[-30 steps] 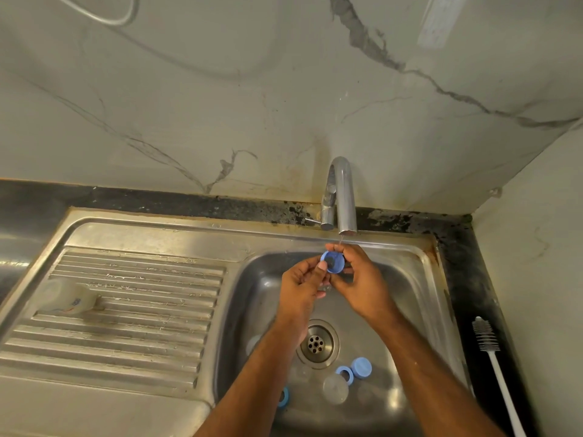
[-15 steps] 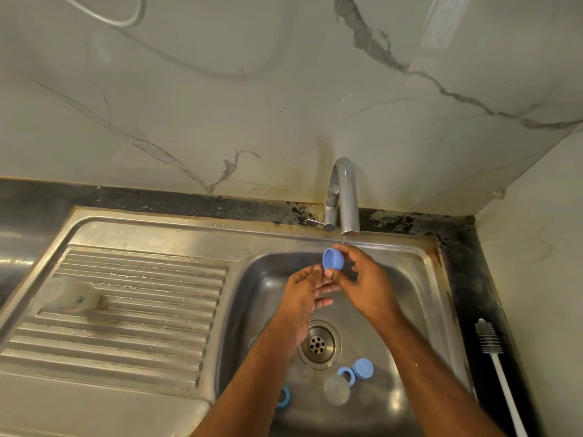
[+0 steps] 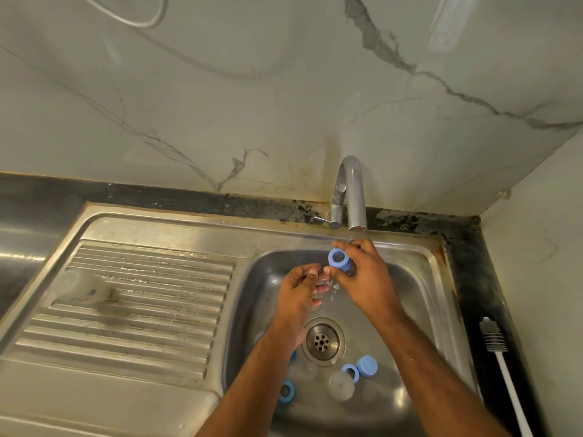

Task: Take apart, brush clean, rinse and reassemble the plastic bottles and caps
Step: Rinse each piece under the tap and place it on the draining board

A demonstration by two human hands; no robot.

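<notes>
Under the tap, right hand (image 3: 366,279): fingers and thumb curled round a blue cap (image 3: 339,259), its open side turned up and toward the camera, just below the faucet (image 3: 351,197) spout.
Left hand (image 3: 299,290): beside and slightly below the right one, fingers loosely bent, holding nothing; its fingertips sit close to the cap without gripping it.
Water: a thin stream falls from the spout onto the right hand's knuckles and splashes down between the two hands.
Slip risk: the cap is wet and held by one hand alone; a loosened grip would likely drop it into the sink basin (image 3: 419,310).
Drain: the strainer (image 3: 321,341) lies right below the hands; the cap looks too big to pass through it.
Basin clutter: two more blue caps (image 3: 362,369), a clear round piece (image 3: 341,386) and a blue ring (image 3: 286,391) lie near the drain; rinsed and unrinsed parts could get mixed up there.
Rinse gap: with so weak a stream, the cap's inside may stay soapy unless it is turned under the water.
Draining board: a clear plastic bottle (image 3: 83,290) lies on its side on the ridges, well apart from the hands; it could roll.
Counter edge: the bottle brush (image 3: 501,367) lies to the right of the sink, untouched.
</notes>
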